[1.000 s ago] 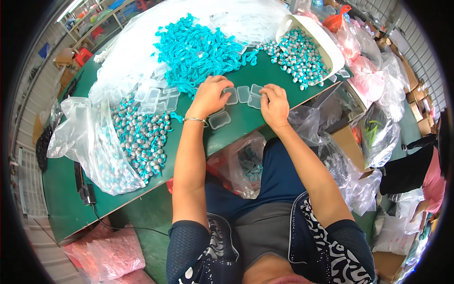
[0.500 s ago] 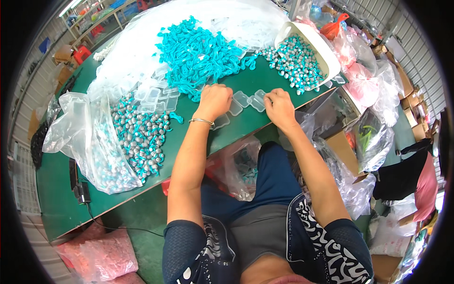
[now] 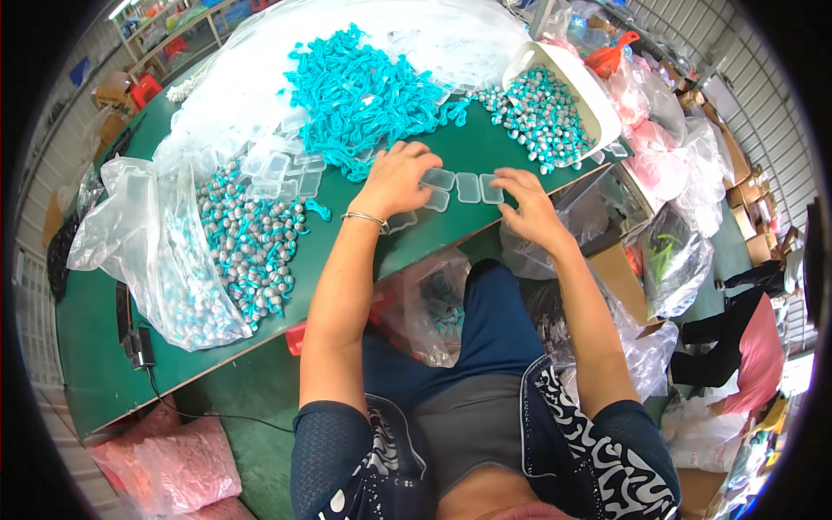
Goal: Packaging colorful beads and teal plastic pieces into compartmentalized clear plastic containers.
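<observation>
Small clear plastic boxes with open lids lie on the green table in front of me. My left hand, fingers spread, is just left of one clear box; its fingertips reach toward a heap of turquoise cord loops. Farther right, an opened box lies flat with its two halves side by side. At its right edge is my right hand, thumb and fingers apart, the fingertips at the box's rim. Whether they touch it I cannot tell.
Grey-and-turquoise beads on cords spill from a clear bag at left. A white bin of similar pieces lies tipped at the right. More clear boxes sit beside the cords. A black adapter lies near the front edge.
Both hands have loosened, their fingers now spread apart. The opened box by my right hand now lies straighter and a little farther right. My right hand has shifted slightly down and right.
</observation>
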A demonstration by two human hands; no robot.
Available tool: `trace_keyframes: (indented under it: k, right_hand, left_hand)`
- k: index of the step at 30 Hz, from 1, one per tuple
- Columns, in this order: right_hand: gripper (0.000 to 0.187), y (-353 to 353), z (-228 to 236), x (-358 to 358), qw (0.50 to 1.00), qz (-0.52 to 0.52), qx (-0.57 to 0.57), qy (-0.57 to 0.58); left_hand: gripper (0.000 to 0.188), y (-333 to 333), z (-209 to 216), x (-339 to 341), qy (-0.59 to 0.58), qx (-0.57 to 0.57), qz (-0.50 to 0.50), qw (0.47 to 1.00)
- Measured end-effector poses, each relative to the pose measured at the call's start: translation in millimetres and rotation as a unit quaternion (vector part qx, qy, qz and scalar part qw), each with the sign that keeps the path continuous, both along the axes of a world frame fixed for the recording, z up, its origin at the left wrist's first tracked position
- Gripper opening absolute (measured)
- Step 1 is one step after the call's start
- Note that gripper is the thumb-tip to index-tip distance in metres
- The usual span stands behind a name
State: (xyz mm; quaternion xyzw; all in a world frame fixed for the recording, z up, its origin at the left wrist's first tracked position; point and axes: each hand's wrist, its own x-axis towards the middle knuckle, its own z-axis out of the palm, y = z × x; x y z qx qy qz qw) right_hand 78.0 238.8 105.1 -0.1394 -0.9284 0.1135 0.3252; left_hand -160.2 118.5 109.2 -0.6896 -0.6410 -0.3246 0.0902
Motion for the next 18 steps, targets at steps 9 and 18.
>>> trace_keyframes:
  k: [9, 18]
  right_hand:
    - [0.016, -10, -15, 2, 0.999, -0.051, 0.017, -0.004]
    - [0.014, -38, -15, -28, 0.999, -0.052, 0.003, -0.006]
  left_hand:
    - [0.015, 0, 3, -3, 0.026, -0.150, -0.028, 0.988]
    - [0.018, 1, 0, -5, 0.021, -0.137, -0.034, 0.990]
